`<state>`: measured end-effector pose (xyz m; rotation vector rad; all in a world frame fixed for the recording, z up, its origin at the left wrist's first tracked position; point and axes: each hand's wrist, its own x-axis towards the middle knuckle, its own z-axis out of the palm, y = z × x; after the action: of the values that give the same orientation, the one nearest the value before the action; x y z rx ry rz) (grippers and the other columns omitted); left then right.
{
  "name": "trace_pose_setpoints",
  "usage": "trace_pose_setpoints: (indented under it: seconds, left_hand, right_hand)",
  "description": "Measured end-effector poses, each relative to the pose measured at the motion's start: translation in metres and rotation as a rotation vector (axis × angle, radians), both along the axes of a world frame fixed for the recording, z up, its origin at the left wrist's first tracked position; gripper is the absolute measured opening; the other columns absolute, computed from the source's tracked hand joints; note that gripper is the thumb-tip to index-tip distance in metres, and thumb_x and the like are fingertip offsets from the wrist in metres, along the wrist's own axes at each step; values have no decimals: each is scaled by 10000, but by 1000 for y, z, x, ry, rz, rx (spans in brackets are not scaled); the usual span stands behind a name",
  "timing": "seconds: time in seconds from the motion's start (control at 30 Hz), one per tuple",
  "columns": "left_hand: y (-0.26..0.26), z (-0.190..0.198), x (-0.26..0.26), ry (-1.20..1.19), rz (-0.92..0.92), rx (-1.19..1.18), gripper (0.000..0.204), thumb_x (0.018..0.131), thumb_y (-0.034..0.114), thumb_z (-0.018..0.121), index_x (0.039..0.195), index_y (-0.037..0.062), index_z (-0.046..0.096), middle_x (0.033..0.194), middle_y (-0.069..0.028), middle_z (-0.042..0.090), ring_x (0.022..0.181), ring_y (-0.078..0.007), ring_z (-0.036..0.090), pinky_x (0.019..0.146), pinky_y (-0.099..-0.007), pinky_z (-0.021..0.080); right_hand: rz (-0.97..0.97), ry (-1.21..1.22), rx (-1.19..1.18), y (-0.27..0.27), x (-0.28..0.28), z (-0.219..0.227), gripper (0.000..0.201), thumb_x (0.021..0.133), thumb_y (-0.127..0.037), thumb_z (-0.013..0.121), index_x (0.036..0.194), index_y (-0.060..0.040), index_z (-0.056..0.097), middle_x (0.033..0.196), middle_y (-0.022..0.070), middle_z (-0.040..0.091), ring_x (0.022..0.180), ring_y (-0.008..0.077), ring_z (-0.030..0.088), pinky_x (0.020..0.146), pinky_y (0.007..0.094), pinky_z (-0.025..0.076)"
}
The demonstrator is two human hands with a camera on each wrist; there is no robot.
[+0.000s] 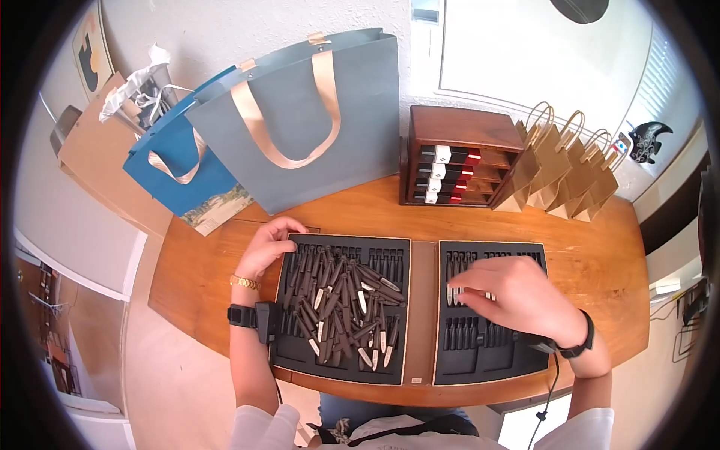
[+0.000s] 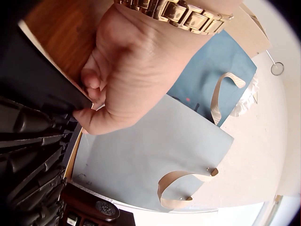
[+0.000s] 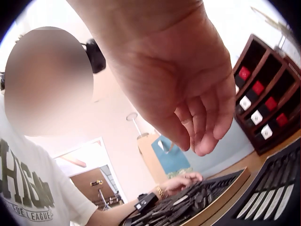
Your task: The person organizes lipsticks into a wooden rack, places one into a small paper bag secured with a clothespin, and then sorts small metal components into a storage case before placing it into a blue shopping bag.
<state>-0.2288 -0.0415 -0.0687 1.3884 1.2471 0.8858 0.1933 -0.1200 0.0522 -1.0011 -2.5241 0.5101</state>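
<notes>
In the head view, dark pen-like pieces (image 1: 345, 300) with some pale blades lie in a loose heap on the left half of a black slotted case (image 1: 412, 367). My left hand (image 1: 268, 246) holds that half's upper left corner, thumb on the rim, as the left wrist view shows up close (image 2: 136, 70). Over the right half, where similar pieces (image 1: 459, 334) stand in rows in slots, hovers my right hand (image 1: 514, 296). Its fingers are relaxed and slightly bent, with nothing visible between them in the right wrist view (image 3: 188, 89).
Behind the case stand a grey gift bag (image 1: 315, 127), a blue bag (image 1: 161, 165), a dark wooden shelf box (image 1: 465, 124) with small boxes, and several brown paper bags (image 1: 555, 169). A cable (image 1: 553, 390) hangs by the right wrist.
</notes>
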Motion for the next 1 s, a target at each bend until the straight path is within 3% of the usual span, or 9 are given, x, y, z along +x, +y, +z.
trace_pose_setpoints:
  seconds: [0.07,0.17,0.33,0.5,0.73,0.8,0.87,0.93,1.0]
  left_hand:
    - [0,2,4,2,-15,-15,296,762,-46,603,1031,58,671,854,51,628,619,-7,455,533,-176,364]
    - [-1,2,4,-46,-2,22,284,767,-28,606,1021,67,691,746,79,555,604,-16,436,541,-179,353]
    - [1,-6,-2,8,-16,59,271,763,0,615,1012,74,693,731,91,492,615,-27,404,551,-203,336]
    - [3,-11,-5,-2,-35,95,272,758,15,613,1012,71,690,749,78,535,629,-31,441,559,-200,361]
    - [1,-3,-3,4,-54,57,313,738,-25,587,1027,62,669,883,59,620,752,-29,526,664,-189,418]
    - [3,-5,-8,51,-64,44,314,744,-32,582,1037,51,656,873,59,610,708,-17,512,598,-180,382]
    - [3,-6,-4,-14,-43,60,305,742,-35,577,1025,47,655,831,67,590,661,-8,481,555,-182,335]
    - [1,-1,2,-35,-37,50,303,740,-38,571,1020,44,652,815,71,581,649,-7,469,547,-183,321]
    - [0,0,4,-50,-24,40,301,738,-40,565,1016,41,649,798,75,572,636,-6,457,540,-184,306]
  right_hand:
    - [27,-77,-23,7,-26,-13,100,850,-140,690,899,-53,678,842,95,672,793,316,668,661,415,539]
    - [35,-87,-20,21,-65,-34,113,850,-156,688,870,-47,663,857,115,677,817,343,671,698,438,550]
    - [41,-293,-21,38,-113,-62,243,844,-187,705,1037,-46,663,927,148,686,899,346,676,732,448,547]
    - [-22,-315,-62,40,-123,-63,365,785,-165,700,1121,-34,647,843,159,707,844,357,686,758,451,543]
    - [-95,-36,-339,30,-62,-43,357,752,-157,711,1072,1,693,693,96,651,689,269,648,671,365,514]
    - [-176,-81,-352,23,-28,-37,283,769,-137,727,1006,12,688,689,82,638,644,220,623,643,323,504]
    - [-352,149,-295,14,14,-40,215,807,-128,736,965,5,673,723,79,654,652,177,627,629,306,505]
    - [-530,143,-213,8,55,-43,215,806,-151,734,908,8,632,766,134,681,706,242,677,641,355,520]
    - [-605,79,-169,5,84,-44,218,820,-149,750,887,9,615,730,129,678,686,227,685,631,354,525]
